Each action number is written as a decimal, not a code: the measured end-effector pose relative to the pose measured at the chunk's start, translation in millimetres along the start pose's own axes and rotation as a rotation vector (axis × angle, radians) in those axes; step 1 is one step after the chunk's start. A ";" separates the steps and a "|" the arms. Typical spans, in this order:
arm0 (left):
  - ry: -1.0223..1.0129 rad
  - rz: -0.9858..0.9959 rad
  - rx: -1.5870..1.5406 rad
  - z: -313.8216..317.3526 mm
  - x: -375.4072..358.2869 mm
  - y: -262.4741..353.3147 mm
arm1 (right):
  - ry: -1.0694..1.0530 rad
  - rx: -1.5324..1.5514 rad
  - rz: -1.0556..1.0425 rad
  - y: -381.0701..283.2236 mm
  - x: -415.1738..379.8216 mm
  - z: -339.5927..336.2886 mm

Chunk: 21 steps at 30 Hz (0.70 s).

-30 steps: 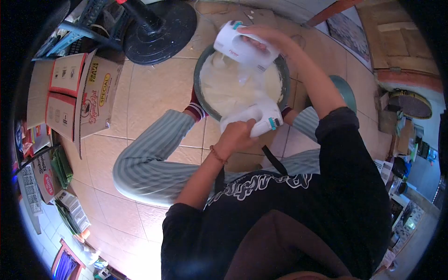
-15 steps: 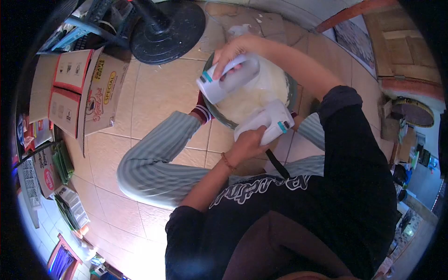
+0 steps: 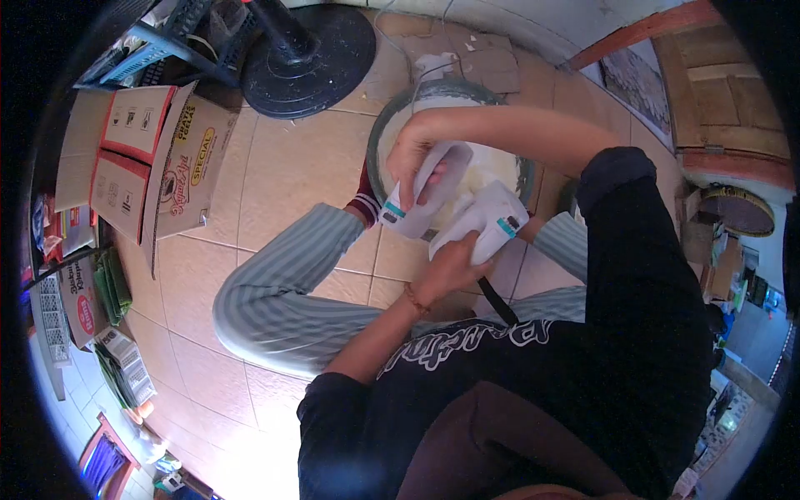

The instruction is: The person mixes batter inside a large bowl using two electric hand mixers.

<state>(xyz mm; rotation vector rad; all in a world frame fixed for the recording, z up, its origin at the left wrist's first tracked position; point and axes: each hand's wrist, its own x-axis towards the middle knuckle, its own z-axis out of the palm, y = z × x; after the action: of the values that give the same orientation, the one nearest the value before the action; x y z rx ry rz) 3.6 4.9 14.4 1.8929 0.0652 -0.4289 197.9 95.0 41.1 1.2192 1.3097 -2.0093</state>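
Observation:
My right hand is closed round the handle of a white hand mixer with a teal strip, its arm reaching across over a large grey-green basin. In my left hand is a second white hand mixer, held over the basin's near rim. Pale, creamy batter fills much of the basin, with thicker yellowish lumps between the two mixers. The beaters are hidden under the mixer bodies. The basin stands on the floor between my bent legs.
A black round stand base rests on the tiles beyond my left foot. Opened cardboard boxes stand at the left, near green packs. Thin cords run behind the basin past flattened cardboard. A wooden door is at the far right.
My right hand has brought its mixer nearer to me, close beside the other one, and more of the basin's far rim shows. My left hand's mixer has shifted only slightly.

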 end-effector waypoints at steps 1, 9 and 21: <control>0.003 -0.013 0.014 -0.5 -0.1 1.4 | 0.080 0.095 -0.065 2.8 -7.3 2.5; 0.129 -0.025 0.154 -2.0 -4.9 -0.8 | 0.793 0.940 -0.367 103.4 -45.5 33.9; 0.545 0.006 0.277 -54.9 -6.3 -34.7 | 1.417 1.478 -0.637 176.3 -56.3 119.8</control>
<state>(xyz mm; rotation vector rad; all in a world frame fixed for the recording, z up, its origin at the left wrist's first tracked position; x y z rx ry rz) 3.4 68.8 1.6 2.2371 0.3774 0.0994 306.2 -96.0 21.4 3.7174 0.1799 -2.5187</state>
